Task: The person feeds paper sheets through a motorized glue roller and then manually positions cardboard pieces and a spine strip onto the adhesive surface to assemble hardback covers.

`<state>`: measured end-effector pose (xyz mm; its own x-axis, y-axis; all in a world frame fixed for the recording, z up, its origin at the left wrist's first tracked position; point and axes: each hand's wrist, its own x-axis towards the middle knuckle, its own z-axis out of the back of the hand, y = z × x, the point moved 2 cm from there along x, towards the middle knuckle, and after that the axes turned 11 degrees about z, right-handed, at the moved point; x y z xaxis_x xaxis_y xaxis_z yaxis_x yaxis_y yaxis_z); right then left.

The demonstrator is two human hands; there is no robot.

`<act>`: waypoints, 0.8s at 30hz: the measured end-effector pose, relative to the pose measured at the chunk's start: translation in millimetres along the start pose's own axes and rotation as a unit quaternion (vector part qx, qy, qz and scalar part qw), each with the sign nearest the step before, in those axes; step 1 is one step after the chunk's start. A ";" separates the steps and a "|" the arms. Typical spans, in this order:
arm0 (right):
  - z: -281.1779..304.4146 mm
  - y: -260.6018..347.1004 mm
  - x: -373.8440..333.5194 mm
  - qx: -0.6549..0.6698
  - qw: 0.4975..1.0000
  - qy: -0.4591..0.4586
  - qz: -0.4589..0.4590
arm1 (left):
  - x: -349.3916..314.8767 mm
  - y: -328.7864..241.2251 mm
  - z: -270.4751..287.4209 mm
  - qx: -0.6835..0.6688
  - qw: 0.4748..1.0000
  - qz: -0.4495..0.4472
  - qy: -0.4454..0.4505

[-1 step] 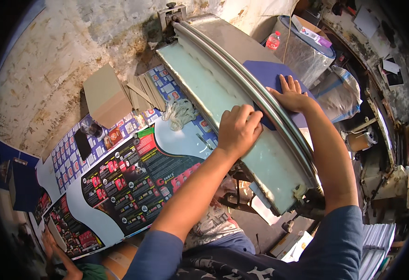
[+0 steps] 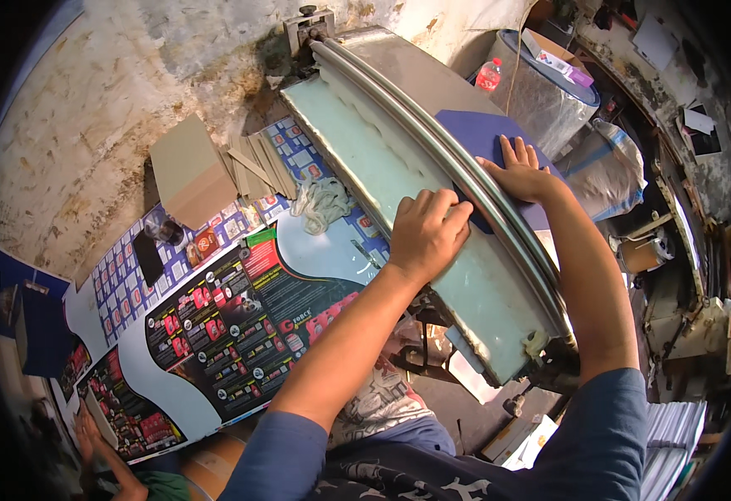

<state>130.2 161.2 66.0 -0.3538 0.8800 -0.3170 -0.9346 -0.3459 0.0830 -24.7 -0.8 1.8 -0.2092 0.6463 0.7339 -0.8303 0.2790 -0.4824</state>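
**Blue sheet held at the rollers**

The long roller machine (image 2: 432,209) runs across the view, its pale green bed toward the person. The dark blue sheet (image 2: 478,134) lies on the far side, tucked under the steel rollers (image 2: 466,175). The right hand (image 2: 520,171) presses it flat, fingers spread; the left hand (image 2: 424,234) rests on the bed, fingers curled together. Best kept square, fingertips clear of the rollers. Printed posters (image 2: 232,317), cardboard pieces (image 2: 190,171) and a rag (image 2: 324,200) crowd the left side
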 end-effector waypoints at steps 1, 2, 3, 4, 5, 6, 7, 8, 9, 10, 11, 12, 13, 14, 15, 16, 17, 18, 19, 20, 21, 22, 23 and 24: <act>0.2 2.6 -1.1 -0.001 1.000 0.009 -0.003 | 0.6 -0.2 3.6 0.018 0.999 -0.038 -0.007; -1.2 0.0 -0.3 0.008 1.000 0.006 -0.005 | 1.9 -2.6 5.1 0.011 0.999 -0.035 -0.020; -2.3 -1.7 -0.4 0.022 1.000 0.006 0.001 | 3.2 -3.9 7.3 0.015 0.999 -0.045 -0.018; -1.5 -1.7 -1.4 0.034 0.999 0.006 0.009 | 5.9 -5.0 10.7 0.020 0.998 -0.054 -0.018; -1.1 0.0 -2.9 0.047 0.999 0.006 0.015 | 7.8 -5.9 15.3 0.025 0.998 -0.064 -0.018; -1.5 3.7 -5.0 0.081 0.996 0.008 0.034 | 8.0 -6.5 20.5 0.036 0.997 -0.065 -0.008; 0.6 7.4 -9.3 0.134 0.990 0.012 0.052 | 9.6 -8.1 27.6 0.022 0.997 -0.076 -0.023; 3.3 10.6 -14.4 0.186 0.980 0.016 0.069 | 11.5 -8.4 35.6 0.006 0.995 -0.088 -0.039; 6.6 13.1 -20.4 0.238 0.967 0.019 0.085 | 13.6 -8.5 44.3 -0.010 0.993 -0.101 -0.054; 13.1 12.2 -23.4 0.329 0.937 0.029 0.117 | 14.6 -10.1 54.2 -0.016 0.993 -0.105 -0.051; 19.5 23.8 -36.5 0.363 0.925 0.003 0.116 | 12.8 -7.8 68.3 -0.019 0.993 -0.105 -0.045; 28.3 38.3 -50.4 0.396 0.911 -0.025 0.114 | 11.8 -5.1 84.0 -0.023 0.993 -0.106 -0.040; 37.7 53.7 -71.9 0.428 0.896 -0.052 0.106 | 10.4 -3.0 102.1 -0.024 0.994 -0.098 -0.040; 47.7 80.9 -100.3 0.396 0.898 -0.076 0.176 | 6.9 4.8 124.4 -0.013 0.994 -0.092 -0.056; 51.5 108.3 -134.1 0.360 0.893 -0.094 0.253 | 2.1 12.0 146.7 0.005 0.994 -0.081 -0.076; 43.6 123.6 -172.3 0.337 0.879 -0.128 0.311 | -1.3 11.0 165.0 -0.007 0.994 -0.073 -0.078; 26.9 139.7 -205.5 0.320 0.855 -0.159 0.377 | -5.4 13.3 186.7 -0.006 0.995 -0.066 -0.081; 14.2 148.5 -232.2 0.169 0.875 -0.231 0.390 | -8.2 14.2 204.3 -0.010 0.995 -0.059 -0.084; 2.0 156.9 -252.6 0.019 0.865 -0.301 0.402 | -13.2 13.4 224.6 -0.002 0.994 -0.053 -0.094; -13.9 157.7 -266.5 -0.009 0.865 -0.342 0.367 | -17.3 13.1 243.2 -0.004 0.994 -0.050 -0.099; -26.7 157.3 -273.2 -0.034 0.862 -0.382 0.331 | -23.1 10.6 263.9 -0.006 0.994 -0.046 -0.103; -35.4 152.8 -271.6 -0.020 0.852 -0.400 0.337 | -31.4 10.5 285.8 -0.015 0.995 -0.020 -0.101; -41.4 147.3 -270.3 -0.007 0.841 -0.419 0.343 | -41.5 14.3 309.1 -0.026 0.995 0.003 -0.100; -46.8 140.2 -267.8 0.021 0.842 -0.423 0.334 | -54.5 24.1 326.2 -0.095 0.984 0.048 -0.140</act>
<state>95.6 -138.2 118.3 -0.6844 0.4164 0.5985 -0.5106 -0.8597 0.0143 -201.8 -261.0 106.2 -0.4380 0.4617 0.7714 -0.6942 0.3714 -0.6165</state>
